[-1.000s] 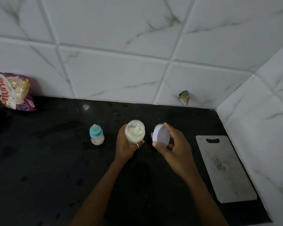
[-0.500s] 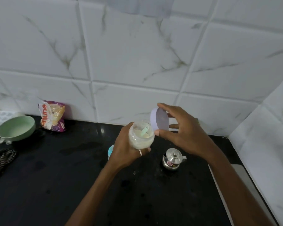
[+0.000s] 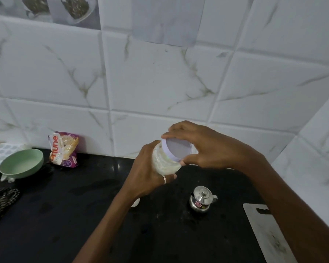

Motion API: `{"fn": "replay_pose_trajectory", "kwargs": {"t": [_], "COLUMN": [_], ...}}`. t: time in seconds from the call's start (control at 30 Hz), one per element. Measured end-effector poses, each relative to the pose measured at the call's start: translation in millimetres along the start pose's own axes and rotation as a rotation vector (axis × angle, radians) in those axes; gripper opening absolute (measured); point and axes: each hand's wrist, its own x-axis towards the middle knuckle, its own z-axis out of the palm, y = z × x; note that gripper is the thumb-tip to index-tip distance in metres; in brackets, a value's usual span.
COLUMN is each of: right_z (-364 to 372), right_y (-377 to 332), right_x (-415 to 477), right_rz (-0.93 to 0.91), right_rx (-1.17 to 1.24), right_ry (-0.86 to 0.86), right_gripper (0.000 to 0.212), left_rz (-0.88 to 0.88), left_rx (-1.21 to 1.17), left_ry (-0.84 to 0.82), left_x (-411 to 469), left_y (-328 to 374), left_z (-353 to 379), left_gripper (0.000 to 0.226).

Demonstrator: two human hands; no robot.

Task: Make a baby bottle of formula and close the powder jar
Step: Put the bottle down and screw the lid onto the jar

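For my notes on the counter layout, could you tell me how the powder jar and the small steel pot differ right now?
The powder jar is clear plastic showing pale powder; the steel pot is shiny metal and opaque. The jar is held tilted above the counter by the left hand, while the pot stands upright on it, untouched. The jar's lid is flat and white under the right hand; the pot's is domed with a knob.

The powder jar is held up above the black counter, tilted to the right, by the left hand. The white lid is seated on its mouth and is gripped at the rim by the fingers of the right hand. Pale powder is seen through the clear wall. A small steel pot stands on the counter below. A green bowl and a snack packet are placed at the left, near the tiled wall. A cutting board lies at the right.
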Motion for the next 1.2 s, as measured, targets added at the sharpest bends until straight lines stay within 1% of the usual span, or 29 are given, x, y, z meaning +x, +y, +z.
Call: {"fn": "replay_pose_trajectory", "kwargs": {"t": [0.07,0.1,0.17,0.2,0.3,0.37,0.5,0.6,0.7,0.83,0.87,0.93,0.97,1.0,1.07,1.1,1.13,1.2], "right_z": [-1.6,-1.7,-0.9,-0.2,1.9,2.6,3.3,5.6,12.0,26.0,30.7,40.6,45.3,49.2,52.9,52.1,49.9,41.5], "right_y": [-3.1,-4.0,-5.5,-6.3,-8.1,-8.4,-11.4,-14.0,-15.6,-24.1,-27.6,-33.8,-35.9,-37.5,-38.4,-38.0,-37.3,-34.5], "right_x": [2.5,3.6,5.1,5.8,7.3,7.9,7.2,7.1,7.3,7.6,8.0,9.5,10.6,11.9,13.5,13.6,12.8,8.8], "right_rz": [0.018,0.025,0.026,0.025,0.024,0.028,0.056,0.112,0.174,0.318,0.353,0.411,0.436,0.457,0.488,0.498,0.501,0.465], "right_rx": [-0.010,-0.016,-0.035,-0.051,-0.089,-0.098,-0.098,-0.104,-0.103,-0.164,-0.200,-0.278,-0.303,-0.315,-0.323,-0.332,-0.344,-0.371], "right_ry": [-0.042,-0.059,-0.086,-0.096,-0.114,-0.119,-0.107,-0.073,-0.025,0.057,0.088,0.135,0.152,0.168,0.194,0.195,0.189,0.171], "right_gripper": [0.077,0.077,0.077,0.077,0.076,0.076,0.076,0.074,0.072,0.070,0.069,0.069,0.071,0.073,0.078,0.080,0.083,0.085], "left_rz": [-0.030,-0.050,-0.042,-0.034,-0.031,-0.023,-0.012,-0.018,-0.064,-0.141,-0.138,-0.106,-0.090,-0.080,-0.075,-0.067,-0.074,-0.080], "left_rx": [0.034,0.049,0.028,0.020,0.013,0.017,-0.037,-0.014,0.000,0.006,-0.013,-0.018,-0.025,-0.057,-0.098,-0.106,-0.108,-0.089], "left_ry": [-0.009,-0.009,-0.009,-0.015,-0.019,-0.019,0.015,0.042,0.057,0.053,0.084,0.164,0.186,0.191,0.151,0.132,0.108,0.010], "left_x": [2.0,1.0,-3.2,-5.1,-6.9,-8.8,-13.6,-14.2,-13.7,-13.0,-14.9,-20.3,-22.9,-24.4,-24.2,-23.3,-20.6,-16.5], "left_y": [1.4,0.1,-4.4,-5.6,-6.8,-5.1,7.0,13.7,12.8,9.8,7.9,5.9,6.1,8.0,8.6,7.2,3.0,0.6], "left_z": [2.4,3.5,4.6,4.0,1.8,1.6,-0.2,2.5,7.4,15.1,17.4,21.5,22.4,21.6,19.4,17.0,15.0,6.9], "left_gripper": [0.059,0.064,0.086,0.093,0.098,0.097,0.081,0.075,0.068,0.039,0.041,0.066,0.073,0.070,0.059,0.057,0.060,0.072]}}
